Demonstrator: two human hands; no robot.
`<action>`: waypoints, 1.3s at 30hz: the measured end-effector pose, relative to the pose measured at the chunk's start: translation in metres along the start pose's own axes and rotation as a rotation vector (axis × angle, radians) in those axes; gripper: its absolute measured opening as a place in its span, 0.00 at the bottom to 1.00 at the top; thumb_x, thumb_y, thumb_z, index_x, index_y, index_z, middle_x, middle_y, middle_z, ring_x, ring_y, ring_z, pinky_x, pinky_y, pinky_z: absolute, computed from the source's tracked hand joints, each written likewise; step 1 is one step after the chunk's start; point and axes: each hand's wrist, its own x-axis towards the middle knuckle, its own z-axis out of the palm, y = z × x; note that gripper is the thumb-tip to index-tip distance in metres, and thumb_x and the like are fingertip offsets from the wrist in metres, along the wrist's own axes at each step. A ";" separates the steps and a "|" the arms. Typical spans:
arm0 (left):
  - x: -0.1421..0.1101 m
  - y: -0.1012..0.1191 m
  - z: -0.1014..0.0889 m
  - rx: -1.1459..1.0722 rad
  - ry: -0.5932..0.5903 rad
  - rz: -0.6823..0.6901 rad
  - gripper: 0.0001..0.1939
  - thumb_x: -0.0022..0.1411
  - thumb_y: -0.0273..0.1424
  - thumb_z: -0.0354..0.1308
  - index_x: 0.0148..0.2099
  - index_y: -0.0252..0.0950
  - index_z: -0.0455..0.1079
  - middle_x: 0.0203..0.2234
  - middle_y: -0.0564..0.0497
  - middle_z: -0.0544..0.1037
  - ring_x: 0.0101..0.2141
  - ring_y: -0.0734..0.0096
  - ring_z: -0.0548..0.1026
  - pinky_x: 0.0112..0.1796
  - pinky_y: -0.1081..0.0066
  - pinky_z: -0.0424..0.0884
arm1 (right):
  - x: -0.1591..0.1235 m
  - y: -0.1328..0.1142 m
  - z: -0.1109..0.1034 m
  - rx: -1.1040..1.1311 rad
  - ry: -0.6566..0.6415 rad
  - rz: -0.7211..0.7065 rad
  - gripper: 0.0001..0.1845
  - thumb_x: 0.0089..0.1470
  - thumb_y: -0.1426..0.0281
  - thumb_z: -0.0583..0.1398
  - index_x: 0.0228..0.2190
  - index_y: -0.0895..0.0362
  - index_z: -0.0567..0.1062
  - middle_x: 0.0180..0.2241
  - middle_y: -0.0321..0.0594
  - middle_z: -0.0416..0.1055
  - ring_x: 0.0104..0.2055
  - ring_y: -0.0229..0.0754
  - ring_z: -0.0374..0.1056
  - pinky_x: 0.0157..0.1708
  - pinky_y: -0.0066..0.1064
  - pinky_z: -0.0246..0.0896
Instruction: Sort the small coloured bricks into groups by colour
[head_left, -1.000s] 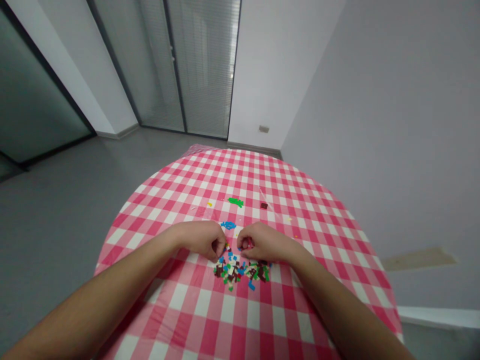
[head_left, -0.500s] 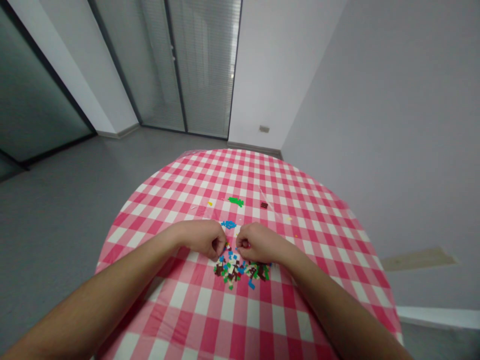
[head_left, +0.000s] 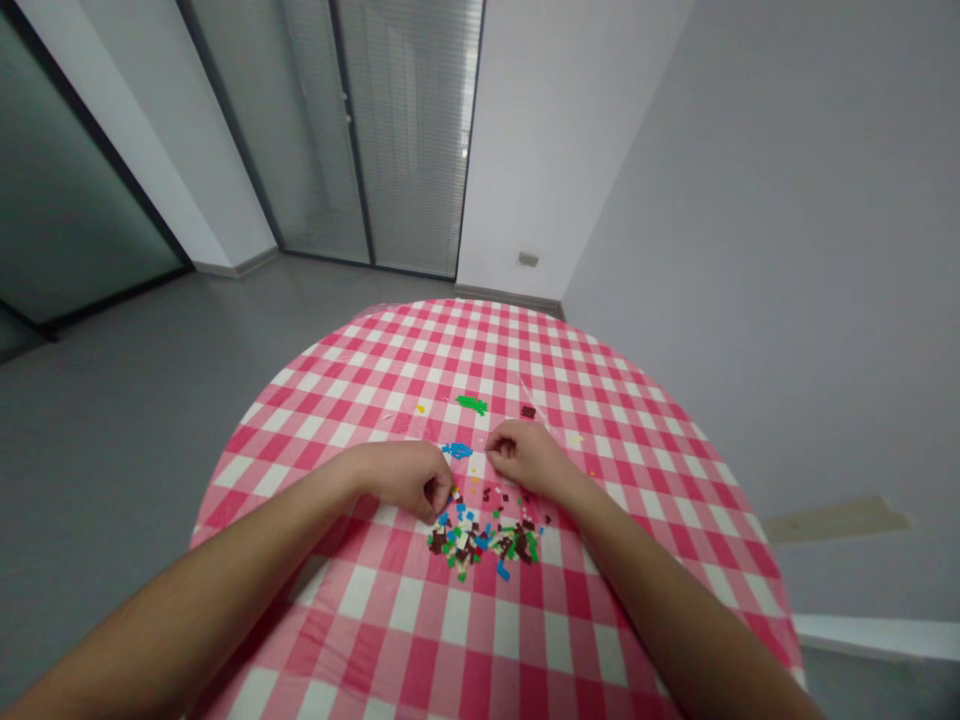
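My left hand [head_left: 416, 478] rests at the upper left edge of a pile of small coloured plastic building bricks [head_left: 487, 545]. Its fingers are curled and pressed together; tiny pieces show beside the fingertips, but what is in them is too small to tell. Above the pile, my right hand [head_left: 529, 455] is closed in a pinch, just right of a cluster of blue pieces [head_left: 457, 450]. Whatever it may hold is hidden. The pile mixes blue, white, dark brown, green and red pieces, with a few loose ones [head_left: 505, 498] under the right hand.
A red-and-white checked cloth [head_left: 375, 630] covers the round table. Farther back lie a group of green pieces [head_left: 472, 404], a dark brown piece [head_left: 529, 412] and a small yellow piece [head_left: 420, 408]. Walls and a glass door [head_left: 409, 130] stand beyond.
My right hand has moved up and slightly right, away from the pile, uncovering the loose dark pieces beneath it. The left hand has stayed in place.
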 end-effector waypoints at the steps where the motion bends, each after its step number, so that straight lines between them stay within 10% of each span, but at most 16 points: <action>1: 0.000 0.000 0.000 -0.003 0.001 -0.001 0.08 0.47 0.16 0.61 0.28 0.34 0.74 0.20 0.58 0.75 0.22 0.80 0.68 0.25 0.80 0.60 | 0.001 0.002 0.001 0.003 0.007 -0.005 0.12 0.43 0.85 0.59 0.29 0.60 0.77 0.28 0.38 0.74 0.27 0.36 0.66 0.29 0.26 0.57; 13: 0.000 0.000 0.000 0.001 0.010 0.017 0.08 0.47 0.16 0.61 0.27 0.34 0.74 0.20 0.58 0.74 0.22 0.80 0.68 0.24 0.80 0.59 | -0.001 0.001 -0.006 0.174 -0.094 0.063 0.22 0.40 0.87 0.56 0.38 0.61 0.76 0.30 0.38 0.73 0.29 0.36 0.65 0.27 0.24 0.56; 23: 0.000 0.000 0.000 -0.002 -0.009 0.003 0.08 0.48 0.16 0.61 0.28 0.33 0.74 0.20 0.58 0.74 0.22 0.79 0.68 0.25 0.80 0.60 | 0.002 -0.013 -0.017 -0.065 -0.160 -0.004 0.10 0.48 0.82 0.58 0.25 0.62 0.79 0.27 0.42 0.76 0.28 0.37 0.66 0.30 0.28 0.55; 39: 0.000 -0.002 0.000 -0.018 -0.010 0.011 0.07 0.47 0.18 0.62 0.28 0.34 0.75 0.21 0.57 0.75 0.22 0.79 0.69 0.25 0.80 0.61 | -0.002 -0.012 0.003 -0.122 -0.096 -0.061 0.10 0.56 0.75 0.58 0.33 0.60 0.81 0.29 0.42 0.74 0.32 0.41 0.66 0.34 0.29 0.56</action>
